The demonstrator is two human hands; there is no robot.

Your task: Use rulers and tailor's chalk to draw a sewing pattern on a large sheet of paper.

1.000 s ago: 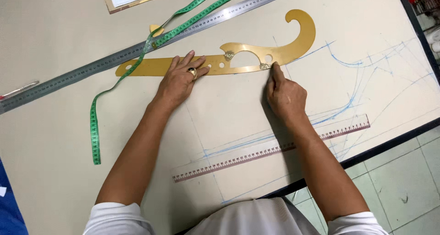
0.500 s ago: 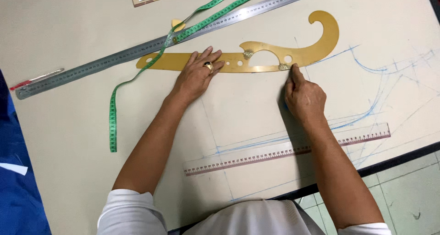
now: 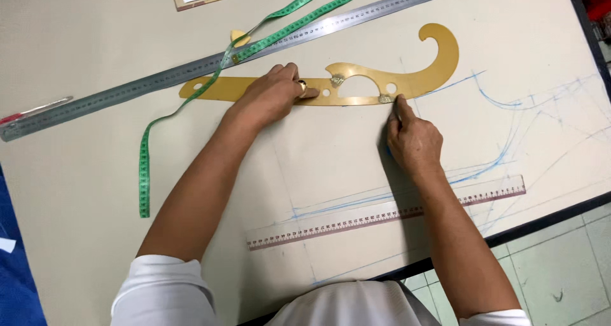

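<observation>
Left hand point(image 3: 275, 92) spread flat, pinning amber curve ruler point(image 3: 356, 81) to worktop point(image 3: 76, 192); right hand point(image 3: 412, 141) pinching marker at ruler edge, apparently mid-line; steady pressure needed.

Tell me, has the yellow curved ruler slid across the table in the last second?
No. The curved ruler keeps its place just below the long steel ruler, left hand pressing it; only the view shifted.
</observation>
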